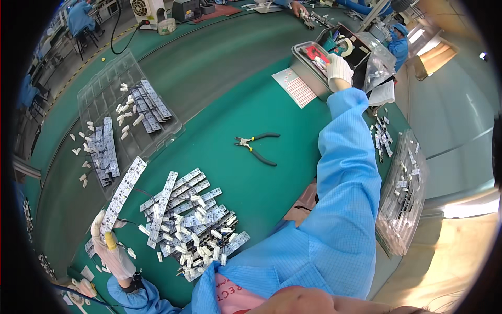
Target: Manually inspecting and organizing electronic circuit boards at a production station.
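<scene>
My left hand (109, 246), in a pale glove with a yellow patch on one finger, is closed around the lower end of a long white circuit board strip (124, 191). The strip tilts up and to the right, and thin dark wires hang near it. To its right lies a heap of similar strips (183, 217) with white plug connectors. My right hand (340, 72), also gloved, is stretched far out to the right edge of a grey bin (306, 67). Its fingers look curled together over red items (316, 54); whatever they hold is hidden.
Pliers (253, 144) lie spread on the green mat. A clear plastic tray (172, 131) with more strips stands at the left; another clear tray (402, 193) is at the right. A sticker sheet (295, 87) touches the bin. Another person's hand (299, 9) is at the far side.
</scene>
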`<state>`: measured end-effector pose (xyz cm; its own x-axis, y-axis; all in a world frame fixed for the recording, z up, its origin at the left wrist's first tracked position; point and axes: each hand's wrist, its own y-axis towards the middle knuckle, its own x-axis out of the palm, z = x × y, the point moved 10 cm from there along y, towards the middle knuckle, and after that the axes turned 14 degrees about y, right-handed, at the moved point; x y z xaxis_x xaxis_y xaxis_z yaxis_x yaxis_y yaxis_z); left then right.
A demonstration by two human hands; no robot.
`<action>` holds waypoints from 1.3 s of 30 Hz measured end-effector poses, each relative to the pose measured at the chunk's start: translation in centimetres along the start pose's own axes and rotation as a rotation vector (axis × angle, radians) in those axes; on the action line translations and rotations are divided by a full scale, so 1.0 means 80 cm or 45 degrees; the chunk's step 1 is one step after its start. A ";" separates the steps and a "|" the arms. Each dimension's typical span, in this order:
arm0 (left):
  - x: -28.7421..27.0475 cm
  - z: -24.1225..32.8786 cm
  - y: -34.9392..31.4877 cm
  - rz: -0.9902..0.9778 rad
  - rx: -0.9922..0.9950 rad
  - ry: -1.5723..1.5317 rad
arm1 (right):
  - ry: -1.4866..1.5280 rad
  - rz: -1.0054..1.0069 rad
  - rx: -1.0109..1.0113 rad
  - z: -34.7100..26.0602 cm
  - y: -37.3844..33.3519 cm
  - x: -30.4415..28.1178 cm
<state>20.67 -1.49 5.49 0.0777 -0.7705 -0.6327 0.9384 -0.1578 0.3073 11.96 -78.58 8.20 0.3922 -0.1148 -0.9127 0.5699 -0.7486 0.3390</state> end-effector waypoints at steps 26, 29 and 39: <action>0.013 -0.002 -0.003 -0.075 -0.072 -0.349 | -0.060 -0.131 -0.284 -0.020 -0.028 0.026; 0.012 -0.005 -0.006 -0.081 -0.044 -0.292 | 0.053 -0.081 -0.248 -0.017 -0.019 -0.003; 0.008 0.012 0.000 -0.088 -0.061 -0.236 | 0.059 0.281 -0.005 0.032 0.014 -0.078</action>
<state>20.40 -2.57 5.75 -0.0462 -0.8600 -0.5082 0.9547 -0.1877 0.2308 8.29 -80.33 13.72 0.5403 -0.2455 -0.8049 0.4691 -0.7062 0.5303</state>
